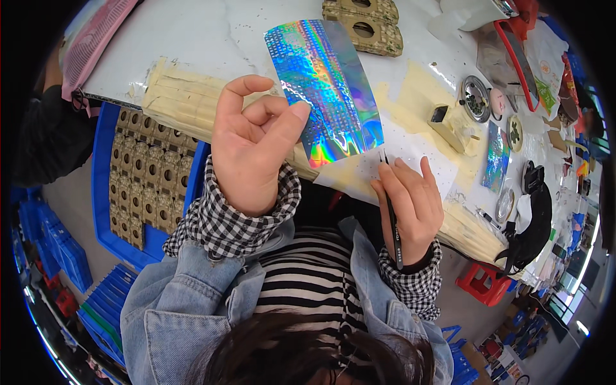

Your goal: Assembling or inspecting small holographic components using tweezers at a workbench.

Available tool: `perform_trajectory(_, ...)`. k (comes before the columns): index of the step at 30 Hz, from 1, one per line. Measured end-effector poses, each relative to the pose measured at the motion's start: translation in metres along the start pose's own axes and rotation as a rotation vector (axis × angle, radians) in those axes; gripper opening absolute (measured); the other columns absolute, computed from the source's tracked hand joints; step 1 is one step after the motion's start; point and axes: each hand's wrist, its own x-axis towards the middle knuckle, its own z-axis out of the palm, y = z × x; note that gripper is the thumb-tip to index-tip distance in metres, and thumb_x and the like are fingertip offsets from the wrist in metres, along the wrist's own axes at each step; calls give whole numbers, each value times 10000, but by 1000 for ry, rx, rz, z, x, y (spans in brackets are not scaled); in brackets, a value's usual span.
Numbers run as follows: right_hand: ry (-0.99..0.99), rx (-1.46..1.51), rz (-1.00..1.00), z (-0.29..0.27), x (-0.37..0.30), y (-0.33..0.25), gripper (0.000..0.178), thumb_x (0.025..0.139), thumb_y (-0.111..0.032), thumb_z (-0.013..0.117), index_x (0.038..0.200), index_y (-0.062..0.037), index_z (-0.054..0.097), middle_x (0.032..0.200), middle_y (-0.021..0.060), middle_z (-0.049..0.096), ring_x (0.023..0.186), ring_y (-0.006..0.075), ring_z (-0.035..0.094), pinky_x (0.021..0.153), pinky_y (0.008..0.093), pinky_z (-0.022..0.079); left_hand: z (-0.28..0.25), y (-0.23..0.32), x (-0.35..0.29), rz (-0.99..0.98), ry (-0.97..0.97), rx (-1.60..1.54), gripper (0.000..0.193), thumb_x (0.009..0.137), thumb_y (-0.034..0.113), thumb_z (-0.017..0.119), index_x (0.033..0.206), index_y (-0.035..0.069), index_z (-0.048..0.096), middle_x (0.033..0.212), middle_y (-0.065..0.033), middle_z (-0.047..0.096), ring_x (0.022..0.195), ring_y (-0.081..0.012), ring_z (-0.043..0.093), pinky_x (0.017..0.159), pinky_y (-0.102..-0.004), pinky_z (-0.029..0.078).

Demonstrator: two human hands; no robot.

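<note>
My left hand (260,144) pinches a shiny holographic sheet (327,90) by its left edge, thumb in front. Rows of small marks cover much of the sheet, and it is held up over the table's near edge. Black tweezers (393,224) are gripped in my right hand (410,205), their tips pointing up just below the sheet's lower right corner. Whether the tips hold anything is too small to tell. Beneath, white paper (420,163) dotted with tiny specks lies on the table. Camouflage-patterned casings (369,35) with round holes lie beyond the sheet.
A blue tray (101,186) with rows of camouflage casings stands at the left. To the right are a round metal dish (473,96), a yellowish taped block (452,128), another holographic sheet (496,157) and a black strap (536,224). A red stool (484,283) stands below. Another person's dark sleeve (48,141) shows far left.
</note>
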Motion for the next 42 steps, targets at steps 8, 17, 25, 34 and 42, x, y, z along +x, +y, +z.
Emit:
perform_trajectory(8,-119,-57,-46,-4,8,-6,239,720,-43,694,945,-26,615,988,126,649,1035,294,582,981,492,424,-3,2,0,-17,-5,-26,416,825,-50,632,1161,-3,392,817,-59,618,774,-83,565,703,-207,444)
perform_trajectory(17,-199,37,-22,-11,16,-8,208,695,3,665,866,-26,549,998,160,638,1005,323,558,999,529,391,-10,7,-3,-22,-20,-35,420,830,-43,627,1173,-13,387,836,-86,632,791,-107,586,730,-225,462)
perform_trajectory(25,-215,184,42,-26,17,-8,235,695,31,658,880,-15,521,1029,193,643,1079,377,537,1024,546,338,-13,11,-6,-27,-41,-41,418,832,-43,622,1177,-18,386,844,-104,637,787,-125,604,718,-247,491)
perform_trajectory(34,42,393,75,-43,9,-8,280,871,-205,588,1034,22,598,1005,163,663,997,328,584,939,502,441,-1,15,-11,-180,-147,36,466,828,-60,614,1209,-14,349,881,-121,654,811,-141,643,715,-239,523)
perform_trajectory(42,27,375,-62,-40,10,-32,397,778,-229,729,1065,11,596,990,162,675,995,321,631,849,407,520,10,17,-18,-296,-289,115,492,823,-39,633,1216,2,339,831,-80,653,771,-89,618,682,-207,495)
